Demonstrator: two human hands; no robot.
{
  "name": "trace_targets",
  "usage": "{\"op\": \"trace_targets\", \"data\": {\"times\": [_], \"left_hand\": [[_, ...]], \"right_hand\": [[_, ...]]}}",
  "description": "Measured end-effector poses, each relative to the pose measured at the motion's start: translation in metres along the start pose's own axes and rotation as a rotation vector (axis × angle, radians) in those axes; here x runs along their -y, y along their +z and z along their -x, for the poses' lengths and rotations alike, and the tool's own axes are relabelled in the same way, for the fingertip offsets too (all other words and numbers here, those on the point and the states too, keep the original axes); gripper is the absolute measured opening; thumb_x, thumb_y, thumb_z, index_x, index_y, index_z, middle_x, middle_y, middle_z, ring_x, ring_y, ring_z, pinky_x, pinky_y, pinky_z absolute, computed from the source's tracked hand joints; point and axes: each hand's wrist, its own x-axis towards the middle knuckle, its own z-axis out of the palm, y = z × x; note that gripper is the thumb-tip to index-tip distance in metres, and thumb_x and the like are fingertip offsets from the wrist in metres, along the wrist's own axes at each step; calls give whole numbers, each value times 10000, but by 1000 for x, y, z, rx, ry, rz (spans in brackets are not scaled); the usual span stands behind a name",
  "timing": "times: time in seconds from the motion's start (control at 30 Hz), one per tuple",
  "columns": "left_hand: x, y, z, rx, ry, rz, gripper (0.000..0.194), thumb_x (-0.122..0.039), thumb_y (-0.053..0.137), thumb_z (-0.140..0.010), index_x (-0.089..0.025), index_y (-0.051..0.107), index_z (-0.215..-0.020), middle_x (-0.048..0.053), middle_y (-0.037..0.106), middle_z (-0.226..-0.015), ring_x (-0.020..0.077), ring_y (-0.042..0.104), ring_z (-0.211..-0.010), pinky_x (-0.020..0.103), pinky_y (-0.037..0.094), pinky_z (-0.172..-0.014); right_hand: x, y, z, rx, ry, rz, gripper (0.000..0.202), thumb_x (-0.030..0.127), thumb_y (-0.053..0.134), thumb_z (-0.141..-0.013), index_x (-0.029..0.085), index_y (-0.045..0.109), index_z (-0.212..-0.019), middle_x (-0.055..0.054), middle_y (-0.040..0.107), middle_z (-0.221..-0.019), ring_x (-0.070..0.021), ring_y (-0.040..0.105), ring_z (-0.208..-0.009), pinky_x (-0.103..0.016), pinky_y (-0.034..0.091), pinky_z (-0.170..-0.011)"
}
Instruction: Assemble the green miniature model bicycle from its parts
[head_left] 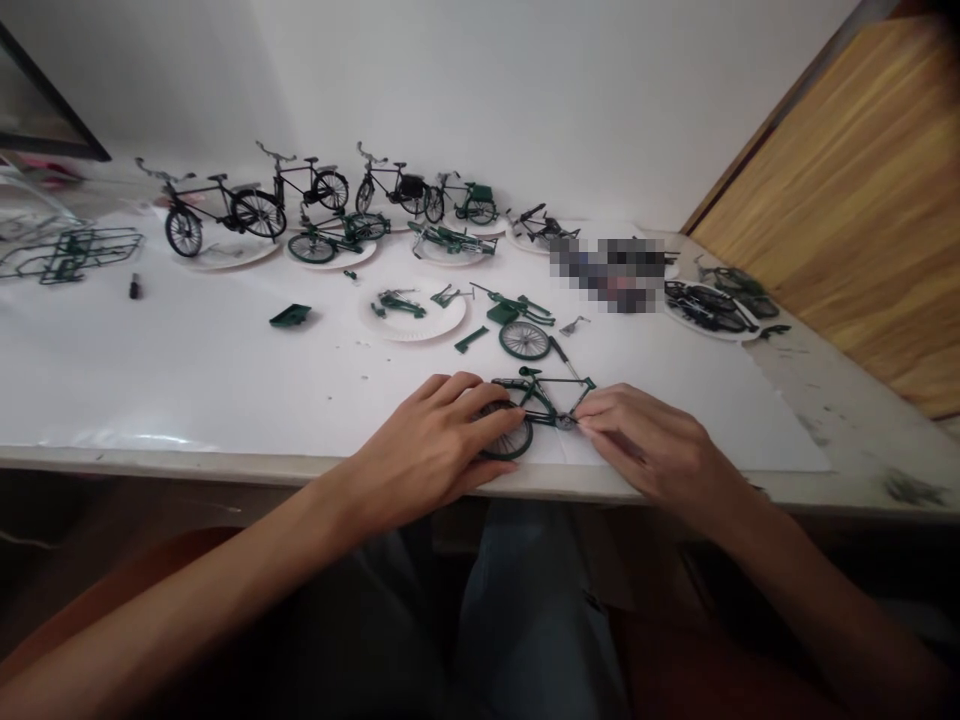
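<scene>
Bare left hand [450,435], bare right hand [652,440], long slim fingers [487,430], bare slender forearms [255,560], greyish-blue trousers [525,590] — muted, denim-like — with a small dark mark, the cloth deep in shadow elsewhere

open to pass over the white sheet [187,370] left of the left hand [450,430] and right of the right hand [649,435]. blocked between both by the green bicycle frame [551,408], just ahead by the loose wheel [525,341], farther back by the row of bicycles [331,190], far right by the wooden panel [847,200].
</scene>
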Motion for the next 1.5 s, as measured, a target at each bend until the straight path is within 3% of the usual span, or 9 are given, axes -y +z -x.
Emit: {"op": "trace_targets", "data": {"times": [0.27, 0.5, 0.7, 1.07, 1.27, 1.37, 1.5], "left_hand": [[-2, -3, -1, 11, -12, 5, 403, -414, 475, -1029, -203, 529, -1369, 104, 547, -1382, 295, 474, -1268, 459, 409, -1068], [-8, -3, -6, -49, -30, 54, 372, -407, 485, -1027, -167, 590, -1291, 118, 577, -1324, 279, 508, -1198, 443, 468, -1014], [-10, -5, -23, -108, -38, 92, 266, -294, 474, -1037, -141, 686, -1090, 119, 621, -1211, 255, 564, -1105, 406, 512, -933], [0, -14, -50, 63, 60, 132, 192, -103, 510, -989, -145, 686, -921, 69, 629, -972, 192, 592, -929, 298, 490, -789], [0, -29, -54, 156, 144, -18, 144, -145, 543, -983, -148, 612, -857, 40, 632, -936, 189, 604, -860, 330, 436, -775], [-1, -28, -53, 135, 158, -53, 169, -155, 507, -1008, -152, 616, -879, 27, 645, -933, 181, 615, -827, 348, 419, -794], [1, -21, -44, 13, 187, -78, 219, -181, 451, -1039, -142, 639, -935, 42, 672, -986, 183, 639, -875, 369, 410, -874]], "right_hand": [[12, -6, -8, 21, 200, -19, 81, 211, 537, -979, 233, 586, -919, -59, 656, -967, -230, 641, -910, -365, 518, -817], [10, 0, -3, -11, 145, -22, 114, 215, 597, -956, 229, 607, -1069, -76, 645, -1058, -249, 625, -1021, -384, 508, -895], [8, 4, -10, -15, 153, -107, 69, 240, 654, -948, 198, 615, -985, -59, 634, -997, -207, 613, -955, -347, 489, -848], [-1, 12, -33, -41, 52, -224, 162, 265, 800, -830, 200, 655, -860, -28, 675, -935, -219, 608, -1009, -373, 440, -935], [1, 13, -37, -14, 115, -356, 134, 244, 794, -830, 189, 671, -821, -26, 655, -935, -183, 620, -913, -300, 487, -794], [2, 13, -38, 19, 162, -405, 159, 240, 812, -813, 182, 664, -809, -12, 646, -897, -163, 621, -863, -278, 483, -757], [1, 17, -38, 21, 152, -405, 126, 241, 777, -853, 175, 675, -823, -25, 645, -952, -155, 622, -882, -279, 480, -793]]}}
